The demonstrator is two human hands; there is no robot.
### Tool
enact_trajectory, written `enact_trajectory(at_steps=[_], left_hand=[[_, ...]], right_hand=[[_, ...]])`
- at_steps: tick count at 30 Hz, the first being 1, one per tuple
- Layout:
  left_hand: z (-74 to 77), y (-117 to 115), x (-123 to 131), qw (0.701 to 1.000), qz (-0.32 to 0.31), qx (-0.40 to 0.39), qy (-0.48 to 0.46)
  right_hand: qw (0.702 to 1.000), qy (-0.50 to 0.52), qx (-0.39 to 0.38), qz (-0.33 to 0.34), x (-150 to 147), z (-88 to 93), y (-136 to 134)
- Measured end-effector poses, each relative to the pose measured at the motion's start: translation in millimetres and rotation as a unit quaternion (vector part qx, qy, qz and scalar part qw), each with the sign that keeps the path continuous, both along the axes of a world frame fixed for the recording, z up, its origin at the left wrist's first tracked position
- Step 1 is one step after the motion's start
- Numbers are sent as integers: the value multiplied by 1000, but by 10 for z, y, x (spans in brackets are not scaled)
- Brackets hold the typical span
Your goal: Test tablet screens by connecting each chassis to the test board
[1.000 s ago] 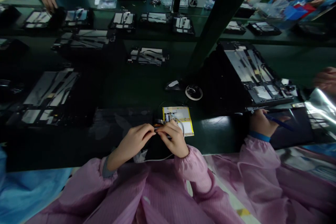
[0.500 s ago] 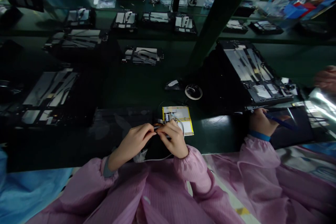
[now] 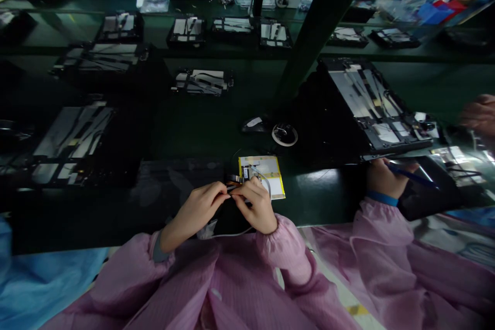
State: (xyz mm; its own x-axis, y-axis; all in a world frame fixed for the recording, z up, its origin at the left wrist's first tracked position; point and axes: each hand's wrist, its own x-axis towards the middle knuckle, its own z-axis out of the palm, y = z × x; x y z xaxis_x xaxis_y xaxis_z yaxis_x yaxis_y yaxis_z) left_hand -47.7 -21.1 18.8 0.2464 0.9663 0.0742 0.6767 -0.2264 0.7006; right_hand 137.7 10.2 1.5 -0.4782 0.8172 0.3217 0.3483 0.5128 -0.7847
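In front of my body, my left hand [image 3: 200,210] and my right hand [image 3: 256,205] meet, thumbs and forefingers pinched. Between and just beyond the fingertips is a small copper-and-dark ribbon cable [image 3: 233,180]; its end is hidden in the pinch. Partly under my right hand lies a white flat battery-like pack [image 3: 274,185] with yellow edges and a small circuit board [image 3: 246,171] on its left side. A pale grey wire loops over the pack by my right fingers. A dark film-covered panel [image 3: 174,178] lies beyond my left hand.
To the right rises a stack of black device frames [image 3: 361,98]; another frame [image 3: 73,139] sits at left. A tape roll [image 3: 285,134] is ahead. A slanting dark post [image 3: 320,26] crosses the bench. A co-worker's hand [image 3: 386,180] with a blue pen is at right.
My hands and the pack stay almost still. Across the bench, a co-worker's hands have come closer together. A dark frame at the far left has been lowered, and the frames at left-centre have shifted slightly left.
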Motion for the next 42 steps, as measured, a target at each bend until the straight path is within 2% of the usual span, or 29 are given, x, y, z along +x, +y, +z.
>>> enact_trajectory(at_steps=[9, 16, 24, 31, 37, 42], left_hand=[[-37, -2, 13, 999, 21, -29, -10], [-14, 21, 20, 1000, -8, -21, -3], [-2, 14, 27, 998, -34, 23, 47], [7, 48, 21, 996, -44, 1, 73], [-14, 63, 14, 995, -60, -7, 84], [-42, 67, 5, 994, -79, -1, 78]], right_hand=[[1000, -7, 14, -11, -25, -7, -1], [1000, -12, 16, -4, -21, -33, 2], [999, -35, 20, 1, -9, -19, 27], [999, -38, 2, 21, 18, -35, 73], [996, -80, 36, 33, 49, -46, 128], [994, -78, 64, 33, 29, -46, 124]])
